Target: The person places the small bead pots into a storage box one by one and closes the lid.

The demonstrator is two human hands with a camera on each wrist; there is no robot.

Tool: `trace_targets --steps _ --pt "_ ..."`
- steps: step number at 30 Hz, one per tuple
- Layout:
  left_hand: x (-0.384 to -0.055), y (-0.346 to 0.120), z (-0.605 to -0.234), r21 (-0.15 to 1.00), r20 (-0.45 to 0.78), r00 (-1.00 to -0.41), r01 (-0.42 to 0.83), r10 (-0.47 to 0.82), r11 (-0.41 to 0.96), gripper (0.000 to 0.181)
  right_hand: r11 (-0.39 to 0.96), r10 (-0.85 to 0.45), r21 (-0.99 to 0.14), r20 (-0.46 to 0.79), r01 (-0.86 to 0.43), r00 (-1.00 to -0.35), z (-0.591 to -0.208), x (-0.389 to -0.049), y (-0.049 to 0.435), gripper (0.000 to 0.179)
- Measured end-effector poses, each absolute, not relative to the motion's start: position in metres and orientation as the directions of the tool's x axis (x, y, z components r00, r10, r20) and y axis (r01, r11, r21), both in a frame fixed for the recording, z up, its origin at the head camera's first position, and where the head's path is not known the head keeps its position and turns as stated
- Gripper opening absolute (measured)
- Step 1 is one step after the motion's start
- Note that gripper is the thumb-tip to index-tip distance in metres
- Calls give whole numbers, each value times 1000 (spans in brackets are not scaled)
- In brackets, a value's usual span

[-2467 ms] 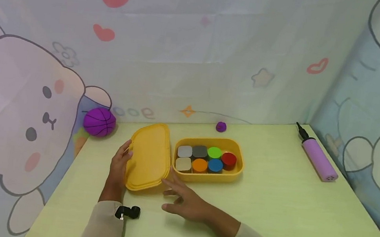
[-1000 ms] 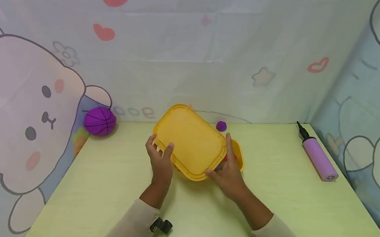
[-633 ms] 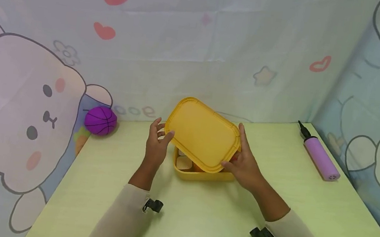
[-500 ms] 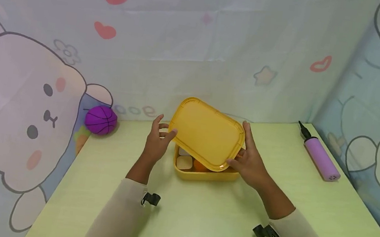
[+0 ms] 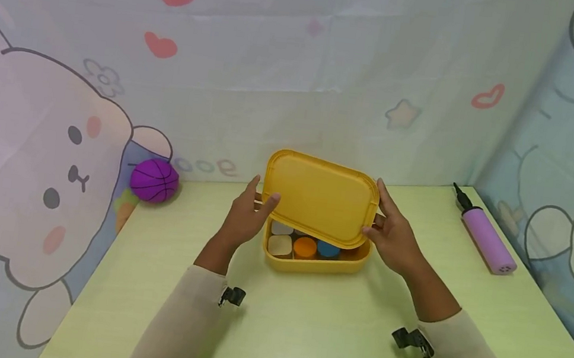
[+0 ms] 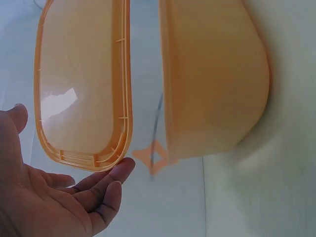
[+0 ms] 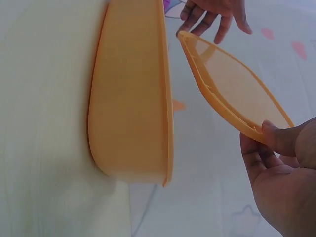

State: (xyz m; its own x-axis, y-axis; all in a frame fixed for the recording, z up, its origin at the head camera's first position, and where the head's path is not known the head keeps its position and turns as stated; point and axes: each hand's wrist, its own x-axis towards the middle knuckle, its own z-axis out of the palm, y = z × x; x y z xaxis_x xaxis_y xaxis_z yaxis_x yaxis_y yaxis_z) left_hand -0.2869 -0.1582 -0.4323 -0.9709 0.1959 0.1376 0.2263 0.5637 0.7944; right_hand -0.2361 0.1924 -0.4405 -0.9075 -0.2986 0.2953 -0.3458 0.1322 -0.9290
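Note:
A yellow lid (image 5: 321,198) is held tilted above the yellow box (image 5: 316,267), its near edge lower. My right hand (image 5: 396,243) pinches the lid's right end; in the right wrist view the thumb lies on one face of the lid (image 7: 242,89) and the fingers behind it. At the other end, my left hand (image 5: 243,221) touches the lid's corner with its fingertips; in the left wrist view its thumb stands apart from the lid (image 6: 76,84). Inside the box show a cream lump (image 5: 280,245), an orange round cap (image 5: 305,248) and a blue one (image 5: 328,249). The lid hides the back part.
On the light green table (image 5: 290,329), a purple basketball (image 5: 155,181) sits at the back left. A purple hand pump (image 5: 489,239) with a black nozzle lies at the right. A printed cloth (image 5: 329,100) hangs along the table's back edge.
The lid has gone from beside the box on the left to above it and has turned nearly level sideways. My right hand has taken hold of it; my left fingers have loosened.

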Motion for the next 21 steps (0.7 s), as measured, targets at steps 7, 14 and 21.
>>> trace_targets --steps 7,14,21 --pt "-280 -153 -423 801 112 -971 214 211 560 97 235 -262 -899 307 -369 -915 -437 -240 202 108" --pt "-277 -147 -421 831 110 -963 225 247 509 94 359 -230 -852 316 -382 -920 -433 -241 206 109" --pt "-277 -146 -427 841 122 -963 229 240 491 94 431 -242 -776 392 -460 -888 -438 -244 206 112"
